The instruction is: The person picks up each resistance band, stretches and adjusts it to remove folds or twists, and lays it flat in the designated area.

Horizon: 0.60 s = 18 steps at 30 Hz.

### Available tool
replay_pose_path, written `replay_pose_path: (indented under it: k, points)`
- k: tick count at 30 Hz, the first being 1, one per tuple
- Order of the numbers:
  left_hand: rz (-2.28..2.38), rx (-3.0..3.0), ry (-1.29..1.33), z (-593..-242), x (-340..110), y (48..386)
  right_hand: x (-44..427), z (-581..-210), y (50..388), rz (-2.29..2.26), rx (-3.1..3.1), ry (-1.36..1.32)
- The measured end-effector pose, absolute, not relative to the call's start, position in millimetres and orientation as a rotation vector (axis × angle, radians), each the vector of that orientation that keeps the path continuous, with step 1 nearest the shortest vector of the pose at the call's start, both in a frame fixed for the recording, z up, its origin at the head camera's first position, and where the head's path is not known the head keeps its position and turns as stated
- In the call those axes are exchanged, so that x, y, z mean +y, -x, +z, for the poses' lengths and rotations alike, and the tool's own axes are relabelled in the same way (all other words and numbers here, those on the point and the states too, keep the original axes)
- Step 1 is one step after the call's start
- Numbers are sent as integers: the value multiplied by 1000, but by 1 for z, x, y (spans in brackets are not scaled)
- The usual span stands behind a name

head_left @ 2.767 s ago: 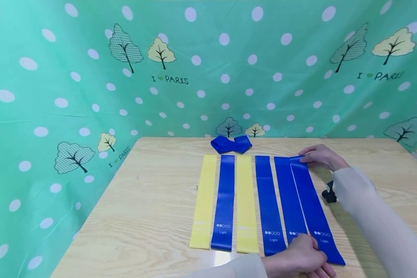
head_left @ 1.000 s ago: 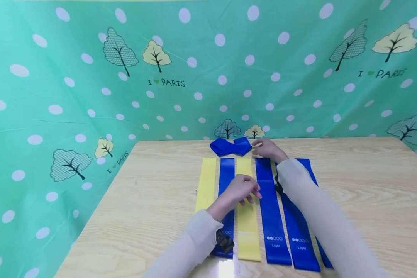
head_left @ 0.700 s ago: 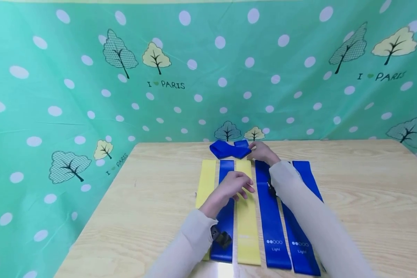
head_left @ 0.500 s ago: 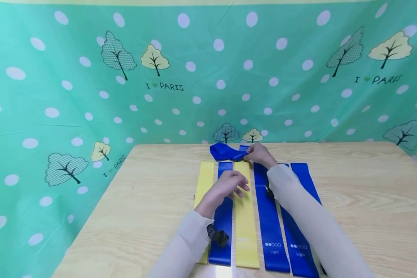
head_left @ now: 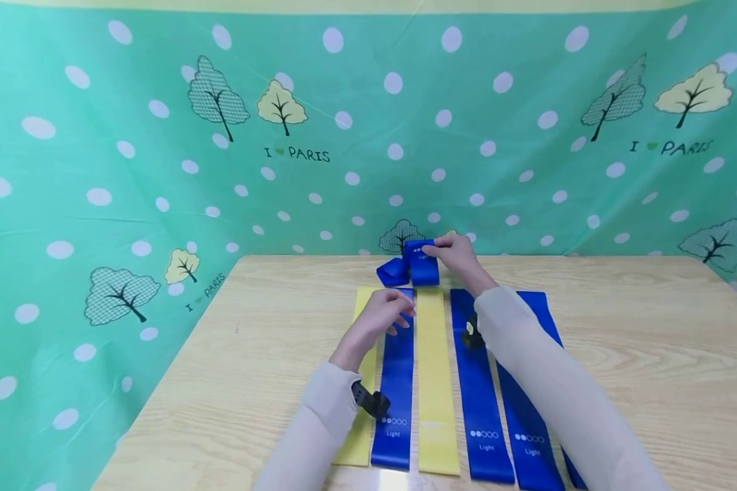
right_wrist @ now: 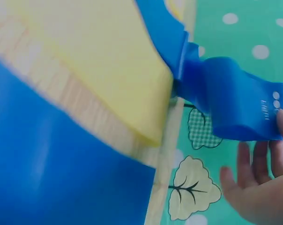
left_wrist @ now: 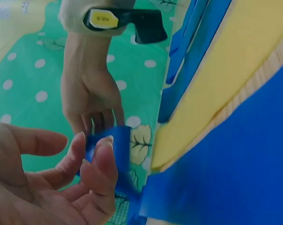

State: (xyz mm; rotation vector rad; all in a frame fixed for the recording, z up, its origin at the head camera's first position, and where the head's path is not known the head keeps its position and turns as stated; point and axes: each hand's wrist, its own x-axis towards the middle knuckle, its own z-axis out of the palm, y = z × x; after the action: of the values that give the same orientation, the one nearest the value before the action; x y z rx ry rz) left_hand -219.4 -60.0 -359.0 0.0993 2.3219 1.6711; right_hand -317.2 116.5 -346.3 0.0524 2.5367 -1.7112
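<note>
My right hand [head_left: 459, 258] pinches one end of a blue resistance band [head_left: 424, 271] at the back of the table. That end is raised, and its "Light" print shows in the right wrist view, where the band [right_wrist: 226, 98] hangs in a loose fold. The band's other part lies twisted on the tabletop. Fingers loosely bent, my left hand [head_left: 377, 315] hovers over a flat blue band [head_left: 395, 382] and holds nothing. Beside it lie a yellow band [head_left: 436, 382] and another yellow band [head_left: 356, 440], partly hidden by my left arm.
More blue bands [head_left: 482, 409] lie side by side to the right, partly under my right forearm. The wooden table [head_left: 252, 354] reaches back to a green dotted cloth [head_left: 319, 170]. A black wrist strap [head_left: 371, 399] sits on my left wrist.
My right hand has left the rightmost flat band, reached the folded blue band at the back and lifted its right end. My left hand has moved back and left from the near ends.
</note>
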Motion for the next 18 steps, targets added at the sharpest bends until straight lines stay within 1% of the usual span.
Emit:
replay_pose_path:
  k: [5,9,18]
  points:
    - [1712,2338,-57,-362,-65,223,117,-343,317,-1941,2377,-167]
    - [1740,2336,-30,-364,-67,225,117,-342,316,-2003,2301,-232]
    - [2006,2378,6,-367,-56,226,105,-337,295,-2127,2080,-236]
